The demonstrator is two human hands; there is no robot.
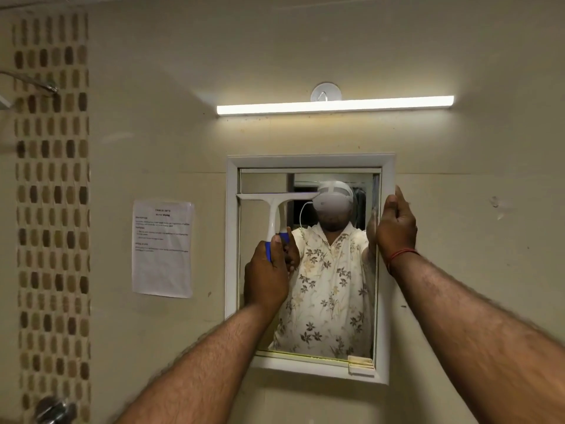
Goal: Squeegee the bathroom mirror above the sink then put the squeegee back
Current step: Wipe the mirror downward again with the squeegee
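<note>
A white-framed mirror [385, 301] hangs on the beige wall straight ahead. My left hand [267, 275] grips the blue handle of a white squeegee [275, 206]. Its blade lies level across the upper left of the glass, just below the top edge. My right hand [396, 224] holds the mirror frame's right edge near the top, fingers curled around it. The glass reflects a person in a floral shirt with a white headset. The sink is out of view.
A lit tube light [334, 104] runs above the mirror. A printed paper sheet [162, 249] is stuck to the wall left of it. A mosaic tile strip [52, 209], a shower arm [33, 82] and a chrome tap knob [55, 410] stand at far left.
</note>
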